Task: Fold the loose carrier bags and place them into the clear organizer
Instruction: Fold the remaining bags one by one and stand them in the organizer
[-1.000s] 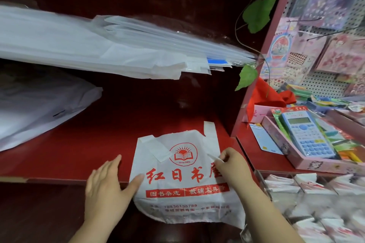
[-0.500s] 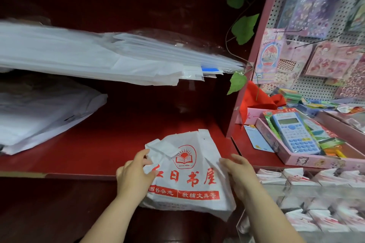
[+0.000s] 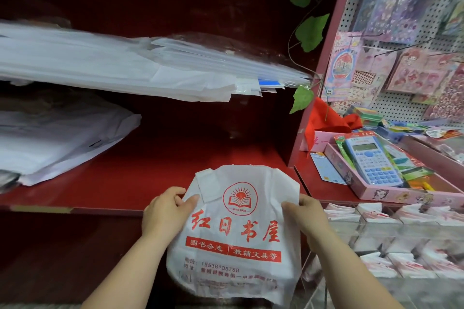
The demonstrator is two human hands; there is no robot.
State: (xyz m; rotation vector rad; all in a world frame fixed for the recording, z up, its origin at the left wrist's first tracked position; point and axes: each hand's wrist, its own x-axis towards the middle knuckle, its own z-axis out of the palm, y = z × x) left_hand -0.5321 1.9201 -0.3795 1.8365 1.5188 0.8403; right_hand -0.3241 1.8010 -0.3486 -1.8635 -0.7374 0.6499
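Note:
A white carrier bag with red print and a book logo hangs off the front edge of the red shelf; its handles are folded down over its top. My left hand pinches the bag's left edge, thumb on the front. My right hand grips the right edge. The clear organizer stands at the lower right, its compartments holding several folded white bags with red print.
Stacks of large white bags lie on the upper shelf and another pile at the left. A pink tray with a blue calculator sits on the right counter. Sticker sheets hang on a pegboard; green vine leaves dangle nearby.
Both hands went from resting flat beside the spread bag to gripping its side edges. The handles got folded down, and the bag was drawn toward me, off the shelf edge.

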